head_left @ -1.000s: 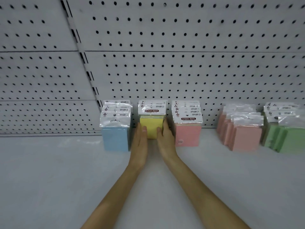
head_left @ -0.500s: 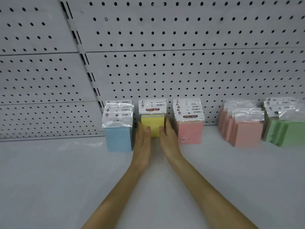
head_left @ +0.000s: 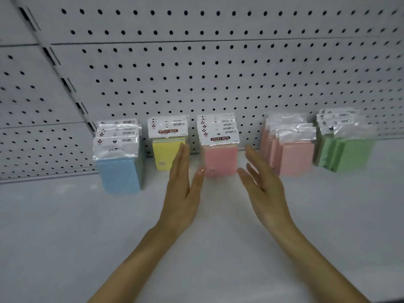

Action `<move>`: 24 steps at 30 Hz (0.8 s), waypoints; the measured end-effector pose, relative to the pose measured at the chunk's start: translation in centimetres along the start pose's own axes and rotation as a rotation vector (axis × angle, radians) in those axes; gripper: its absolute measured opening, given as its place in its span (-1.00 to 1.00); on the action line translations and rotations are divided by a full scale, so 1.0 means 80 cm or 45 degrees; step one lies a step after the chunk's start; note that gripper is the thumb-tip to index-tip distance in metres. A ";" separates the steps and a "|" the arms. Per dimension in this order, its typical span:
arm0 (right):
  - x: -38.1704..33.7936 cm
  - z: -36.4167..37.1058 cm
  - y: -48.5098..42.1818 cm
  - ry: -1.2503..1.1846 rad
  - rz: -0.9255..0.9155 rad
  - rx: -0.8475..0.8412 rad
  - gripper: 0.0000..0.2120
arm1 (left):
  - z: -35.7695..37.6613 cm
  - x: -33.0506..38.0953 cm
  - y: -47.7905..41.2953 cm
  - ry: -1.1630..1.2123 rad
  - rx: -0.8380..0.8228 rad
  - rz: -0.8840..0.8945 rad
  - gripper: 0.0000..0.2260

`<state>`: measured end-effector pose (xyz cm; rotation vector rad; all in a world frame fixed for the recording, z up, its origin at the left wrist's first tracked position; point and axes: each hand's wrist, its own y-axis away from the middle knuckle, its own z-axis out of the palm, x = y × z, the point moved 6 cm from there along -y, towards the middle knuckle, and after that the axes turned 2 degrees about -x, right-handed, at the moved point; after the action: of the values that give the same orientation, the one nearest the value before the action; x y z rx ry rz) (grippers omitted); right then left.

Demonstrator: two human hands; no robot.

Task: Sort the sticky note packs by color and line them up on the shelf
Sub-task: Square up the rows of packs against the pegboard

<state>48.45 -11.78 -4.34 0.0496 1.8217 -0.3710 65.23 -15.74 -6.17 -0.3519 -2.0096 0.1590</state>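
Five single-colour rows stood on the shelf [head_left: 65,237] against the pegboard panel [head_left: 218,73], so by my reading you had the colour sorting largely done.

- Left hand [head_left: 183,193] and right hand [head_left: 264,189]: apart, fingers straight, palms turned toward each other, gripping nothing.
- Pink packs [head_left: 220,160]: between your hands, upright, filed front to back. Your left thumb lay close to the front pack's corner, but blur hid whether it touched.
- Yellow packs [head_left: 164,156]: just left of your left fingertips, set back near the panel and looking square.
- Blue packs [head_left: 119,171]: well left of your left hand, with the front pack nearest you of all the rows.
- Second pink row [head_left: 297,158]: just beyond your right hand, its packs fanned at a slant. I could not tell whether its shade differed from the row between your hands.
- Green packs [head_left: 347,154]: farthest right of your right hand, slanted and blurred.

What was left, as I judged it, was to square the row between your palms, straighten the two slanted rows to your right, and bring the row fronts to one line.
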 end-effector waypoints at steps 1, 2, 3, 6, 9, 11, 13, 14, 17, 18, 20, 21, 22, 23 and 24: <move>0.006 -0.024 -0.002 0.154 -0.068 0.099 -0.52 | 0.011 0.009 -0.003 -0.088 -0.009 0.075 -0.43; 0.013 -0.048 -0.005 0.328 -0.132 0.175 -0.49 | 0.024 0.019 -0.007 -0.176 -0.021 0.159 -0.43; 0.022 -0.070 -0.008 0.461 -0.165 0.235 -0.46 | 0.039 0.029 -0.009 -0.249 -0.035 0.242 -0.43; 0.064 -0.128 -0.026 0.497 -0.037 0.308 -0.32 | 0.088 0.055 -0.018 -0.315 -0.114 0.367 -0.43; 0.088 -0.153 -0.051 0.244 -0.014 0.178 -0.16 | 0.139 0.070 -0.034 -0.252 -0.209 0.303 -0.44; 0.107 -0.160 -0.063 0.143 0.083 0.112 -0.15 | 0.169 0.067 -0.049 -0.166 -0.272 0.176 -0.42; 0.123 -0.165 -0.073 0.171 0.170 0.075 -0.26 | 0.191 0.066 -0.063 -0.080 -0.307 0.076 -0.41; 0.128 -0.167 -0.078 0.176 0.196 0.044 -0.32 | 0.198 0.067 -0.069 -0.036 -0.302 0.029 -0.41; 0.131 -0.164 -0.098 0.113 0.251 -0.076 -0.40 | 0.213 0.058 -0.092 0.049 -0.271 -0.116 -0.38; 0.130 -0.161 -0.105 0.099 0.254 -0.117 -0.38 | 0.217 0.055 -0.098 0.071 -0.258 -0.147 -0.36; 0.130 -0.155 -0.115 0.098 0.264 -0.206 -0.34 | 0.221 0.047 -0.103 0.056 -0.264 -0.154 -0.33; 0.133 -0.154 -0.118 0.110 0.268 -0.246 -0.33 | 0.220 0.047 -0.104 0.022 -0.274 -0.145 -0.38; 0.137 -0.158 -0.120 0.134 0.282 -0.280 -0.33 | 0.218 0.046 -0.106 -0.012 -0.292 -0.135 -0.45; 0.142 -0.164 -0.123 0.141 0.298 -0.303 -0.34 | 0.217 0.044 -0.107 -0.031 -0.309 -0.129 -0.51; 0.147 -0.169 -0.126 0.138 0.319 -0.324 -0.33 | 0.217 0.044 -0.108 -0.021 -0.323 -0.112 -0.53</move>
<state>30.24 -19.46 -10.04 0.1217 1.9296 0.0413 46.78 -22.06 -8.64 -0.4222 -2.0615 -0.1500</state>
